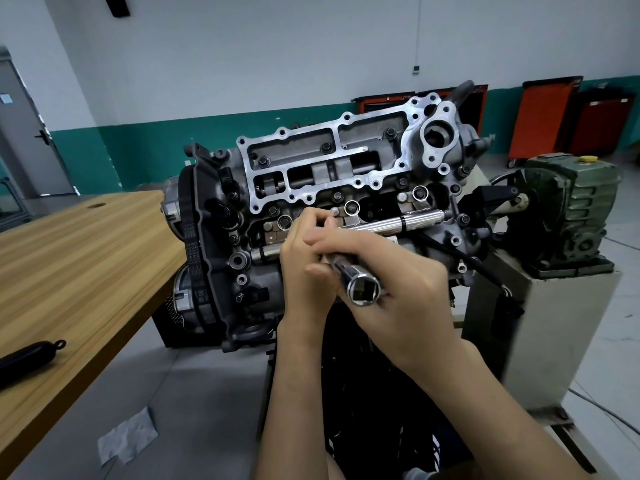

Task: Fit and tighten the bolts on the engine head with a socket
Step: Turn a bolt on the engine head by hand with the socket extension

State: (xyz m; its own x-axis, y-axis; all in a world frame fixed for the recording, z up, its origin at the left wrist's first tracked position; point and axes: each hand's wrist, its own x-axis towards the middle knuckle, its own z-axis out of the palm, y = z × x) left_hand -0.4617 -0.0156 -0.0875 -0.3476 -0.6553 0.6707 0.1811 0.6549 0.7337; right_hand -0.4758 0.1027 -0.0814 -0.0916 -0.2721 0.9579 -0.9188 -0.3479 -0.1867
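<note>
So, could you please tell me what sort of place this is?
Probably a car repair or training workshop: a bare engine head fills the view, red tool cabinets stand behind it, and the right hand grips a socket wrench.

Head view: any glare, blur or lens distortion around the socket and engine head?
Head view: even, diffuse light, soft shadows only; bright glare on the chrome socket in the right hand and on the polished bar across the engine head; centre sharp, frame edges softer; wide-angle bending tilts the door at left.
</note>
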